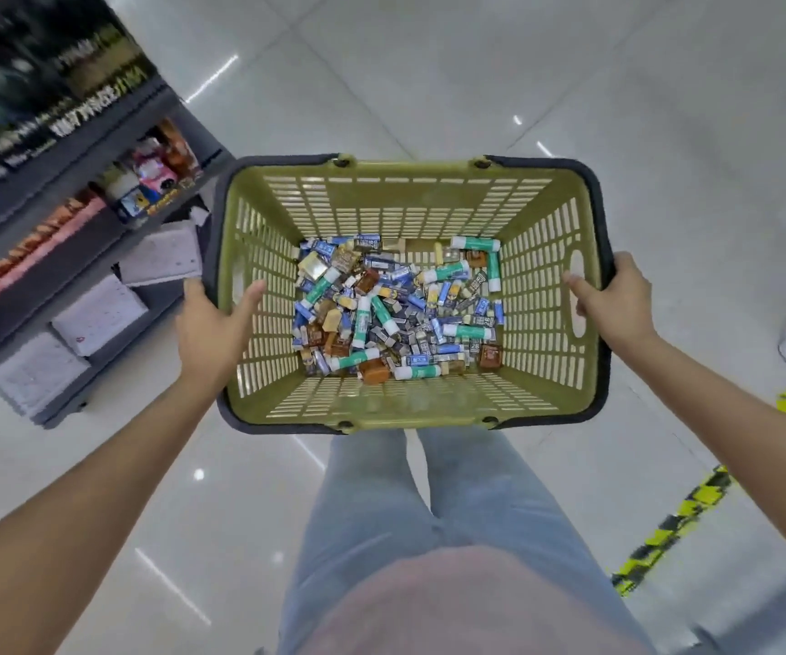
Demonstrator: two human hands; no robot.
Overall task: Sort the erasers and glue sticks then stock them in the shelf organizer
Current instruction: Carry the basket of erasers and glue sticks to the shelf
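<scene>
- Head view: nearest the lens is the person's pinkish top, then pale blue jeans (410,503), both legs standing on glossy white floor tiles (429,78).
- Two bare forearms reach forward to an olive-green slatted shopping basket (410,399) with a dark rim, held over the floor in front of the legs.
- The left hand (214,323) grips the basket's left rim: thumb curled over the inside wall, the other fingers hidden beyond the edge.
- The right hand (613,300) grips the right rim beside the oval handle slot, thumb inside, the other fingers wrapped round the outside.
- On the basket floor lies a mixed heap: about ten glue sticks (443,274) with teal bodies and white caps, and many small erasers (429,330) in blue, grey and orange-brown sleeves, too many and too jumbled to count.
- "2B" reads on a few eraser sleeves; other print is too small.
- Left of the basket, near its rim, stands a dark shelf unit (74,148) with blurred packaging and white flat packs on the lower tier; its labels are unreadable.
- Open tile lies ahead and to the right; yellow-and-black striped tape (674,522) runs across the floor at lower right.
</scene>
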